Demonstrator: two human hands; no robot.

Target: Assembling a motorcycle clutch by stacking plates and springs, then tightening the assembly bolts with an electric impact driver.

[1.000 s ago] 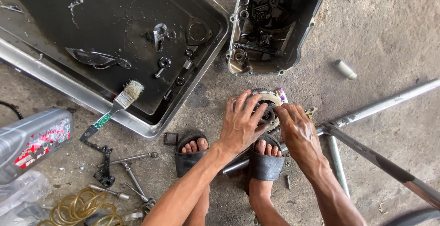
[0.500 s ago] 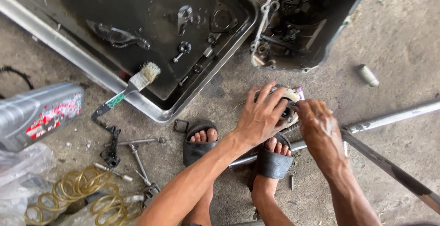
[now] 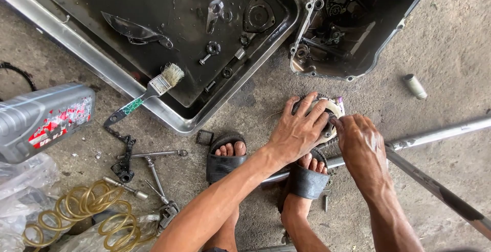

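A round metal clutch-like part [image 3: 333, 110] lies on the concrete floor between my feet and an engine cover. My left hand [image 3: 299, 132] is spread flat over it, fingers gripping its rim. My right hand [image 3: 360, 147] is beside it on the right, fingertips pressed on the part's edge; what it pinches is hidden. Most of the part is covered by my hands. Both hands are oily.
A steel tray [image 3: 169, 116] with dark oil, small parts and a paintbrush [image 3: 153, 89] sits at upper left. A black engine cover [image 3: 353, 22] lies at top. A grey oil bottle [image 3: 43, 121], tools [image 3: 148, 165], coiled hose [image 3: 97, 211] and metal rods [image 3: 434, 134] surround my sandalled feet [image 3: 225, 157].
The view has shifted, so everything sits higher and more to the right in frame. Both hands stay on the round part with little visible change in grip.
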